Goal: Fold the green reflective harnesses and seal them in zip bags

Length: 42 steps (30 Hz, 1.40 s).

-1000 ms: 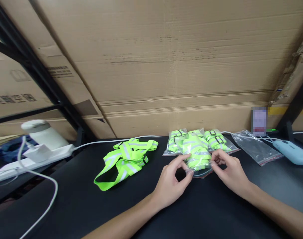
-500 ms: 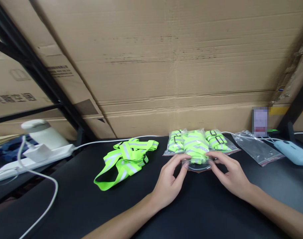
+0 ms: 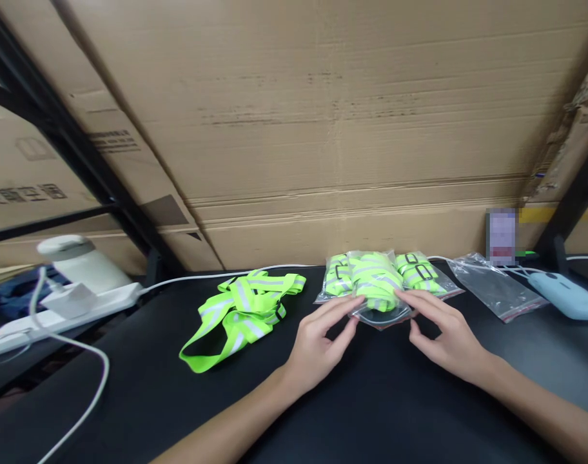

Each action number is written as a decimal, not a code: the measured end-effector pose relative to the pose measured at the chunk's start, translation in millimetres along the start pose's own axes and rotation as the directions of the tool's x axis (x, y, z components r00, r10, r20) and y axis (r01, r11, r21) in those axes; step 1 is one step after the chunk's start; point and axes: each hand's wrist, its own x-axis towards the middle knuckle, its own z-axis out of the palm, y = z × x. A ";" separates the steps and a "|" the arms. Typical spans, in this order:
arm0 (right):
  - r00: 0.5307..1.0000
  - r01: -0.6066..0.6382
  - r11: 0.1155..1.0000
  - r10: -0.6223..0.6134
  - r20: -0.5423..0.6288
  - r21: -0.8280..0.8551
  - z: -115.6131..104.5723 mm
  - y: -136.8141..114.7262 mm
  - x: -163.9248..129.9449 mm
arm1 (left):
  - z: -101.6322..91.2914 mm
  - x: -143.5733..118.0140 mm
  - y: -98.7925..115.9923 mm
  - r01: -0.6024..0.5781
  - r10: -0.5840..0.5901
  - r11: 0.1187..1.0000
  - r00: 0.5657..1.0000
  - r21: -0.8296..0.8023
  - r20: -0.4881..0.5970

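Working from left to right, I am looking past a white power strip (image 3: 66, 309) with its white cable (image 3: 81, 361) and a loose fluorescent yellow-green reflective strap harness (image 3: 240, 309) lying on the black tabletop (image 3: 371, 412). My left hand (image 3: 318, 345) is reaching with loosely spread fingers (image 3: 342, 309), touching the near left edge of the clear zip bag packed with folded yellow-green reflective straps (image 3: 378, 290). That bag is lying on two similar packed bags (image 3: 422, 274) at the back of the table, its long axis running away from me and its mouth pointing towards me. I am judging it light, soft and slippery, best pinched at the near corners. My right hand (image 3: 446, 335) is resting open on the bag's right side, gripping nothing. Farther right are an empty clear zip bag (image 3: 497, 290) and a pale blue case (image 3: 562, 293).
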 end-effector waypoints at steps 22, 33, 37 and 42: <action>0.996 -0.023 0.942 0.049 -0.069 0.336 -2.9 -20.5 6.9 | -14.0 4.7 17.2 -0.281 0.282 0.959 0.958 -0.018 0.055; 0.947 -0.209 0.841 0.301 -0.111 0.500 -4.2 -23.1 5.7 | -14.9 5.5 24.4 -0.235 0.233 0.972 0.969 -0.018 -0.075; 0.971 -0.119 0.903 0.192 -0.140 0.412 -8.8 -20.4 7.2 | -16.4 7.1 24.4 -0.262 0.260 0.965 0.962 -0.012 -0.086; 0.983 -0.023 0.959 0.074 -0.169 0.283 -14.3 -22.4 7.5 | -16.9 7.3 24.3 -0.325 0.329 0.943 0.942 0.067 -0.058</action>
